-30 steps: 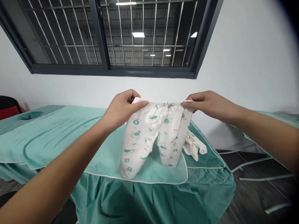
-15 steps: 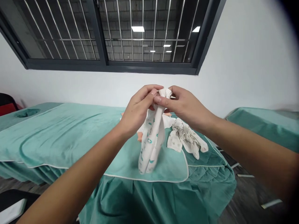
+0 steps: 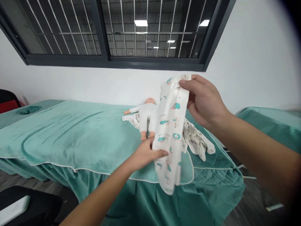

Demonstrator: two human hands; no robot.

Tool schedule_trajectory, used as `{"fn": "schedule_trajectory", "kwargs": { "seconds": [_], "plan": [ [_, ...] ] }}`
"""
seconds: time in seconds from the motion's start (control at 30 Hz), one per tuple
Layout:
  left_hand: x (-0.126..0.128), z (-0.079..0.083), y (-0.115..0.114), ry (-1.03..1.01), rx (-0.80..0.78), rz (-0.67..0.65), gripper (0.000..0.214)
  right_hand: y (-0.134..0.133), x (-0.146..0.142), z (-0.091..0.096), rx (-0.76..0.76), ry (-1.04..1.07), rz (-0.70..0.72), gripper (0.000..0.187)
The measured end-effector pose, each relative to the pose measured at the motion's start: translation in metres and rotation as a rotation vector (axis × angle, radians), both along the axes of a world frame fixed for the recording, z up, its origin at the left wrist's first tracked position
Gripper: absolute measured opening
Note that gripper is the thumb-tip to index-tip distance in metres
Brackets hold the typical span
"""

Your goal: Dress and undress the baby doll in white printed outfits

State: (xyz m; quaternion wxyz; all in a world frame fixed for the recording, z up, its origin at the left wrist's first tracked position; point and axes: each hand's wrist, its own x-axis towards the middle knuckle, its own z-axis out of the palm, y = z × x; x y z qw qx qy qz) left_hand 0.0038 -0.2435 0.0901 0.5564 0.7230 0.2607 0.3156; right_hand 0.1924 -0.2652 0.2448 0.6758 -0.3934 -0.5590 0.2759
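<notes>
White baby pants with teal and orange prints hang upright in front of me, their gathered waistband at the top. My right hand is closed on the waistband, thumb in front. Lower down, my left hand grips the left edge of the pants, its thumb across the front and its other fingers hidden behind the cloth. Beyond them, a baby doll in a white outfit lies on the bed, partly covered by the pants. A crumpled printed white garment lies to the right.
A green cover with pale piping spreads over the bed. Behind it stand a white wall and a barred window. A white phone-like object rests on a black seat at lower left. Another green-covered bed is at right.
My hands were together at the gathered waistband. My left hand has moved down to the lower part of the pants, my right has gone rightward and up, and the cloth has opened out, showing the doll.
</notes>
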Motion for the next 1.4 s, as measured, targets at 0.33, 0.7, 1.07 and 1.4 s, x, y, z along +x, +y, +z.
{"fn": "schedule_trajectory", "kwargs": {
  "seconds": [0.33,0.7,1.07,1.4],
  "plan": [
    [-0.003,-0.010,-0.012,-0.243,0.229,0.384,0.027,0.023,0.033,-0.121,-0.704,-0.196,0.045,0.030],
    [-0.051,-0.001,0.066,-0.133,0.146,0.973,0.032,0.041,0.027,-0.157,-0.718,-0.671,0.434,0.033],
    [-0.058,-0.039,0.184,0.246,0.374,0.949,0.049,0.096,0.022,-0.181,-0.664,-0.531,0.327,0.025],
    [-0.038,-0.061,0.192,0.365,0.566,0.788,0.043,0.235,0.061,-0.185,-0.361,-0.530,-0.216,0.040]
  ]
}}
